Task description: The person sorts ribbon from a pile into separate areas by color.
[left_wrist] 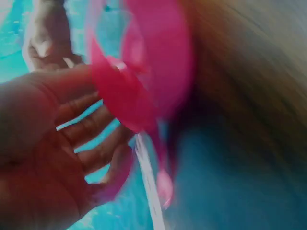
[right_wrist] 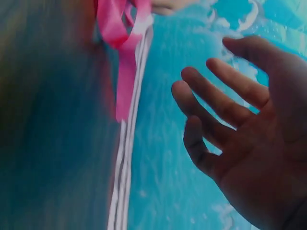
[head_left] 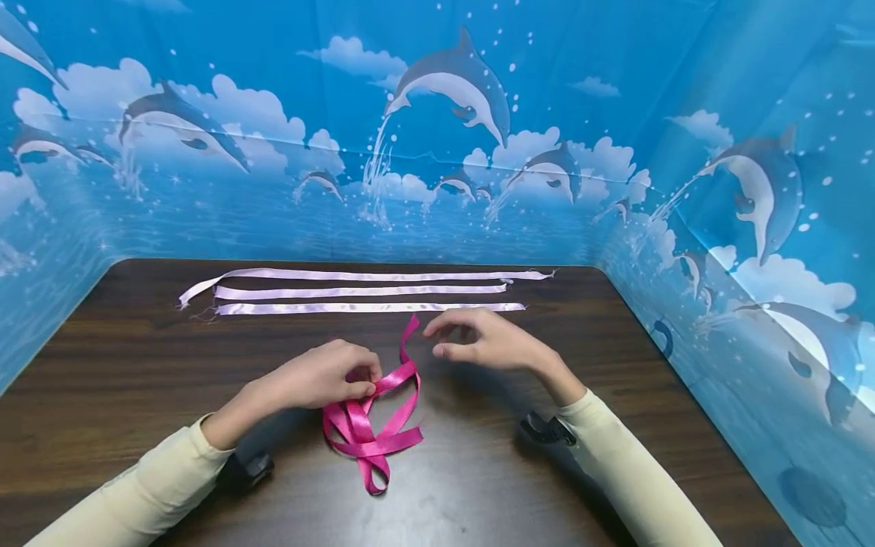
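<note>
A bright pink satin ribbon (head_left: 358,425) lies in loose, overlapping loops at the middle of the dark wooden table (head_left: 519,486). With thumb and fingertips my left hand (head_left: 328,376) pinches the upper part of the pile. In the left wrist view the ribbon (left_wrist: 163,57) hangs in a blurred fold by the fingers of that hand (left_wrist: 53,139). One ribbon end points away toward the back. To the right of that end hovers my right hand (head_left: 488,342), fingers relaxed and apart, holding nothing. The right wrist view shows this hand (right_wrist: 249,124) away from the ribbon (right_wrist: 125,72).
Three pale lilac ribbons lie stretched side by side across the back: a rear one (head_left: 383,278), a middle one (head_left: 362,292) and a front one (head_left: 369,308). Some of their ends are frayed. Behind the table hangs a blue dolphin-print cloth (head_left: 273,213), which also runs along the sides.
</note>
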Available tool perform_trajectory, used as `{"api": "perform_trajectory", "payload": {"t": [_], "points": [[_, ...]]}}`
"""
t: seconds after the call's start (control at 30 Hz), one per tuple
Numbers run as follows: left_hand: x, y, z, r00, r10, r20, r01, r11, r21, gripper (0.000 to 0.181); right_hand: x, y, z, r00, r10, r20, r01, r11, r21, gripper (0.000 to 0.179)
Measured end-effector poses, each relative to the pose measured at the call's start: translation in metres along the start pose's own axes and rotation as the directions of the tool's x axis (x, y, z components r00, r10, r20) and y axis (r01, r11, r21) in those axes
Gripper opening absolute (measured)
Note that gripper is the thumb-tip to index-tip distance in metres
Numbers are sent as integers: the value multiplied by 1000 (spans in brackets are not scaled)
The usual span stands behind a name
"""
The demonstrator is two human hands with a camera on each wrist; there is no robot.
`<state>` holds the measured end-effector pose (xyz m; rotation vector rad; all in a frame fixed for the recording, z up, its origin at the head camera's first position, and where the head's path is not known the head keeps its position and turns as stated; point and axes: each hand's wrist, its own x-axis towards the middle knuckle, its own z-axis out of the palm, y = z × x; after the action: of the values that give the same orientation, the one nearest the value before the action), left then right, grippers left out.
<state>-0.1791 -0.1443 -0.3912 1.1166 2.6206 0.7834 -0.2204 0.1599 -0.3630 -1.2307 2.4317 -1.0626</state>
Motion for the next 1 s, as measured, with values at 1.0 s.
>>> {"api": "perform_trajectory", "payload": {"t": [1.0], "points": [[-38,32,-47,999,38,-10,-39,971,-234,5,-10,-5,7,984,-71,162,11,939,342,7]]}}
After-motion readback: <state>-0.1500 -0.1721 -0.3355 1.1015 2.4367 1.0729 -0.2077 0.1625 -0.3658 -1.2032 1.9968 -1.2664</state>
